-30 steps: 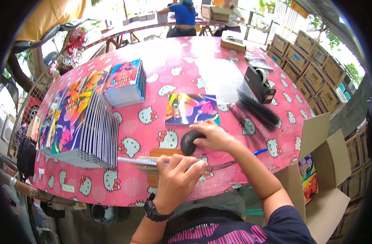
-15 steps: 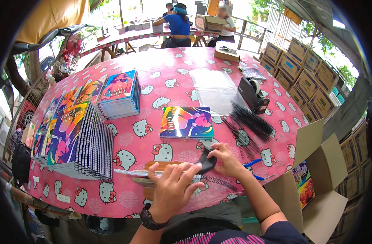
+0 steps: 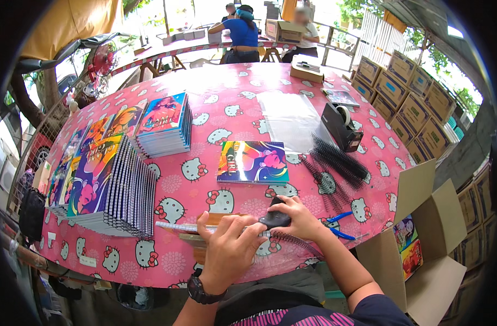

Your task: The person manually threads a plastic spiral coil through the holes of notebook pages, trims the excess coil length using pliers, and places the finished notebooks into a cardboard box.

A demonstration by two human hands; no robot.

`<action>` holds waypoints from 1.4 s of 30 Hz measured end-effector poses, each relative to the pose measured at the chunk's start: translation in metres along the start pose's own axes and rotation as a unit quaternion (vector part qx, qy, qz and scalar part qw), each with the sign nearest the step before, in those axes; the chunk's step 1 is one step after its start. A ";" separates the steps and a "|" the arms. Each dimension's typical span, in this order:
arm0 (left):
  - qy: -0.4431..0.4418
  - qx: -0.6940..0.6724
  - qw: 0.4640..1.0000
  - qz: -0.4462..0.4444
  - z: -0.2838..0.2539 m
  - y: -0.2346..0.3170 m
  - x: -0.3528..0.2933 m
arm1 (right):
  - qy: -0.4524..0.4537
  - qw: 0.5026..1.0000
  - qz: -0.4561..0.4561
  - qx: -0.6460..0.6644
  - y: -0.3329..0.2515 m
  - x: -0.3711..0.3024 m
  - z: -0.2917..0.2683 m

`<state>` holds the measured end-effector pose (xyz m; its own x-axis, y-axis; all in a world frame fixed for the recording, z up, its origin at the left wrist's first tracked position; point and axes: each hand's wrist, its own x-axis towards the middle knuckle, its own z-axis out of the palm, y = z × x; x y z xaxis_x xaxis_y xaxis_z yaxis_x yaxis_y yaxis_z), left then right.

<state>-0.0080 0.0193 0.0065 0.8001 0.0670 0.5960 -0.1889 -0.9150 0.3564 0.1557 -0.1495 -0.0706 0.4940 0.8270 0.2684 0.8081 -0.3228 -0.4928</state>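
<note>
At the near table edge, my left hand (image 3: 229,244) presses a notebook (image 3: 175,226) down, its thumb and fingers over the pages' bound edge. Most of the notebook is hidden under that hand, above a brown wooden piece (image 3: 200,254). My right hand (image 3: 298,218) grips a small dark, soft-looking piece (image 3: 275,216) against the notebook's right end; its exact kind is unclear. A black spiral coil (image 3: 297,242) runs out from that end below my right hand. Just beyond lies a colourful notebook (image 3: 252,163). Blue-handled pliers (image 3: 342,233) rest to the right.
Notebook stacks (image 3: 112,185) stand at left. Loose black coils (image 3: 341,163), clear plastic sleeves (image 3: 292,122) and a tape dispenser (image 3: 341,127) lie at right. An open carton (image 3: 438,212) with notebooks stands beside the table. People work at a far table (image 3: 194,49).
My right hand has lowered the dark piece onto the notebook's right end and closed more tightly around it. My left hand stays on the notebook. The view has shifted slightly.
</note>
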 end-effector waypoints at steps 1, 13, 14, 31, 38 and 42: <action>-0.014 0.008 1.000 0.013 -0.001 -0.005 -0.003 | -0.020 0.988 0.033 0.148 -0.001 0.002 -0.005; 0.033 -0.020 0.996 -0.076 -0.008 -0.019 -0.011 | -0.042 0.956 -0.034 0.289 -0.054 0.037 -0.067; 0.035 -0.022 0.996 -0.081 -0.008 -0.020 -0.013 | -0.073 0.931 -0.069 0.350 -0.058 0.037 -0.068; 0.072 0.006 0.993 -0.093 -0.019 -0.041 -0.018 | -0.132 0.980 -0.013 0.150 -0.063 0.075 -0.061; 0.087 -0.026 0.990 -0.107 -0.019 -0.042 -0.019 | -0.167 0.928 -0.054 0.329 -0.072 0.081 -0.066; 0.073 -0.045 0.992 -0.093 -0.019 -0.045 -0.023 | -0.170 0.882 -0.100 0.427 -0.074 0.078 -0.068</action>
<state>-0.0290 0.0663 -0.0091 0.7367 0.2944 0.6087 -0.1006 -0.8425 0.5292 0.1563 -0.0921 0.0432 0.1270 0.9650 0.2295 0.2599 0.1909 -0.9466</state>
